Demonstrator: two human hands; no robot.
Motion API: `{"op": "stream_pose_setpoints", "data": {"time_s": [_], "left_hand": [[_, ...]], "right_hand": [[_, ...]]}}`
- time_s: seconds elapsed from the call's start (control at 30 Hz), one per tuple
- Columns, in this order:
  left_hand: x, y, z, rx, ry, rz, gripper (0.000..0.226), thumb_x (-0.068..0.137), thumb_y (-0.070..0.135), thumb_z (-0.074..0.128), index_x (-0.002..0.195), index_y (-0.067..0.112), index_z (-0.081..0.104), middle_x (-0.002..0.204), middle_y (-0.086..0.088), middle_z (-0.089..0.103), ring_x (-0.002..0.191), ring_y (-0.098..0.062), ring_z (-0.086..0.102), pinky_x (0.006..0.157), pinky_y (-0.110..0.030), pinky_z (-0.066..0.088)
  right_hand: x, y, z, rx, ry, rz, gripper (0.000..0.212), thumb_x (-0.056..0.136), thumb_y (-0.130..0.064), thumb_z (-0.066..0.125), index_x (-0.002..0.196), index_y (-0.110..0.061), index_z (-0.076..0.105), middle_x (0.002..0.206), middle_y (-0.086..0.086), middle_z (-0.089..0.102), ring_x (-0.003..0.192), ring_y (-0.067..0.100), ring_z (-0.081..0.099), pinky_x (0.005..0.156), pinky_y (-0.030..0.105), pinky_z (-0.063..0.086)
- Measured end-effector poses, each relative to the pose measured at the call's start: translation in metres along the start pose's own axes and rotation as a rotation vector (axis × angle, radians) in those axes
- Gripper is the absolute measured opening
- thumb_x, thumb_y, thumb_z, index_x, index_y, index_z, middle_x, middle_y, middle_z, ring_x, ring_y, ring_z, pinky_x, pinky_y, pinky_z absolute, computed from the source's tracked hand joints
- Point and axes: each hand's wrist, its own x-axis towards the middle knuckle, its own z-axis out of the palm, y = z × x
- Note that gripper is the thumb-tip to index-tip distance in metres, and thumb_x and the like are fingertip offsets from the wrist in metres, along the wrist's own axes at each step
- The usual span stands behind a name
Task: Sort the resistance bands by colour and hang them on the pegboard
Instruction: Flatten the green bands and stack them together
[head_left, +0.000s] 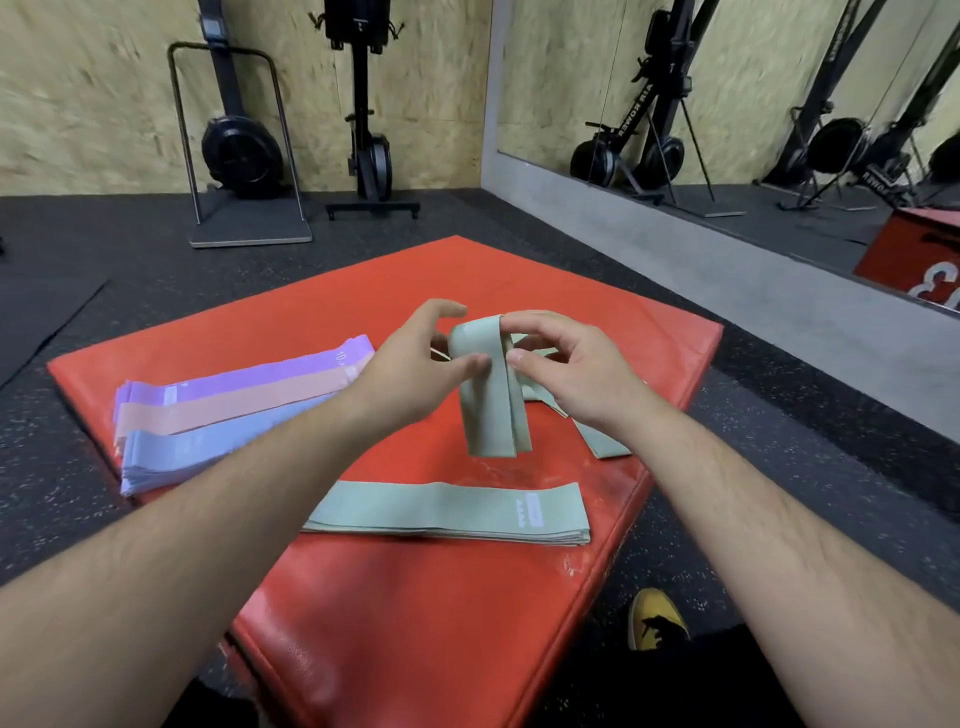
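A folded sage-green band (491, 410) hangs above the red mat (415, 597). My left hand (415, 364) pinches its upper left side with thumb and fingers, and my right hand (566, 364) pinches its top from the right. A flat stack of green bands (452, 512) lies near the mat's front. More green band (605, 441) lies loose under my right wrist. On the mat's left lie stacked purple (260, 376), pink (234, 408) and blue bands (208, 447). No pegboard is in view.
Two rowing machines (241, 150) (369, 145) stand against the wooden wall behind. A wall mirror (727, 104) runs along the right, with a red box (914, 254) reflected in it. Dark rubber floor surrounds the mat. A yellow shoe (657, 618) shows at the lower right.
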Motion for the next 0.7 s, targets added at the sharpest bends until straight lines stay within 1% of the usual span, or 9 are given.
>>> {"op": "stream_pose_setpoints", "data": {"time_s": [0.1, 0.17, 0.27, 0.3, 0.37, 0.47, 0.53, 0.63, 0.7], "left_hand": [[-0.005, 0.002, 0.002, -0.160, -0.016, -0.125, 0.055, 0.085, 0.042, 0.072, 0.132, 0.044, 0.043, 0.098, 0.000, 0.067, 0.071, -0.015, 0.061, 0.069, -0.039, 0.056], [-0.006, 0.001, 0.004, -0.192, -0.014, -0.159, 0.057, 0.086, 0.046, 0.070, 0.134, 0.046, 0.039, 0.104, 0.002, 0.067, 0.077, -0.016, 0.064, 0.069, -0.037, 0.053], [-0.005, 0.005, 0.007, -0.276, -0.040, -0.209, 0.065, 0.085, 0.049, 0.068, 0.140, 0.042, 0.034, 0.114, 0.002, 0.064, 0.094, -0.015, 0.064, 0.067, -0.030, 0.044], [-0.005, 0.007, 0.008, -0.307, -0.052, -0.223, 0.068, 0.084, 0.049, 0.069, 0.141, 0.039, 0.033, 0.117, 0.002, 0.063, 0.098, -0.014, 0.063, 0.069, -0.029, 0.042], [-0.005, 0.010, 0.009, -0.351, -0.068, -0.237, 0.075, 0.077, 0.048, 0.076, 0.139, 0.037, 0.035, 0.118, 0.001, 0.060, 0.101, -0.015, 0.063, 0.073, -0.030, 0.045], [-0.007, 0.013, 0.013, -0.347, -0.106, -0.230, 0.080, 0.066, 0.034, 0.083, 0.132, 0.034, 0.039, 0.110, -0.004, 0.060, 0.082, -0.018, 0.062, 0.071, -0.033, 0.050], [-0.008, 0.014, 0.010, -0.302, -0.117, -0.241, 0.076, 0.058, 0.024, 0.081, 0.122, 0.033, 0.042, 0.097, -0.006, 0.058, 0.071, -0.020, 0.055, 0.066, -0.035, 0.047], [-0.009, 0.014, -0.006, -0.302, -0.123, -0.301, 0.055, 0.056, 0.015, 0.065, 0.104, 0.028, 0.044, 0.075, -0.006, 0.050, 0.059, -0.019, 0.045, 0.057, -0.034, 0.039], [-0.013, 0.013, -0.021, -0.261, -0.148, -0.329, 0.036, 0.061, 0.016, 0.061, 0.094, 0.023, 0.048, 0.072, -0.007, 0.054, 0.057, -0.018, 0.044, 0.052, -0.029, 0.035]], "right_hand": [[-0.002, -0.004, 0.001, -0.010, 0.003, -0.009, 0.035, 0.095, -0.005, 0.060, 0.119, -0.030, 0.065, 0.131, -0.012, 0.058, 0.103, 0.004, 0.061, 0.084, 0.015, 0.052], [-0.002, -0.005, 0.004, -0.071, 0.017, -0.022, 0.036, 0.094, -0.002, 0.057, 0.123, -0.023, 0.065, 0.129, -0.015, 0.056, 0.107, -0.001, 0.058, 0.089, 0.012, 0.047], [0.002, -0.005, 0.008, -0.221, 0.031, -0.074, 0.036, 0.091, -0.005, 0.057, 0.125, -0.015, 0.062, 0.125, -0.013, 0.054, 0.112, 0.001, 0.053, 0.102, 0.020, 0.041], [0.003, -0.005, 0.010, -0.271, 0.026, -0.071, 0.035, 0.091, -0.007, 0.059, 0.125, -0.015, 0.059, 0.124, -0.011, 0.052, 0.113, 0.004, 0.053, 0.103, 0.024, 0.042], [0.002, -0.006, 0.015, -0.348, 0.025, -0.023, 0.038, 0.088, -0.012, 0.065, 0.124, -0.015, 0.054, 0.121, -0.010, 0.046, 0.109, 0.009, 0.052, 0.096, 0.029, 0.044], [0.002, -0.005, 0.022, -0.417, 0.035, -0.043, 0.040, 0.085, -0.011, 0.069, 0.119, -0.013, 0.048, 0.115, -0.008, 0.041, 0.103, 0.015, 0.051, 0.087, 0.032, 0.044], [0.002, -0.004, 0.023, -0.430, 0.027, -0.068, 0.036, 0.084, -0.006, 0.065, 0.114, -0.014, 0.046, 0.113, -0.006, 0.043, 0.100, 0.015, 0.048, 0.087, 0.035, 0.043], [0.002, -0.003, 0.016, -0.432, 0.023, -0.046, 0.030, 0.090, -0.009, 0.059, 0.109, -0.021, 0.040, 0.105, -0.004, 0.054, 0.088, 0.019, 0.056, 0.079, 0.042, 0.048], [0.001, -0.002, 0.005, -0.448, -0.019, 0.020, 0.028, 0.093, -0.019, 0.060, 0.106, -0.024, 0.037, 0.093, -0.007, 0.059, 0.076, 0.016, 0.060, 0.066, 0.039, 0.048]]}}
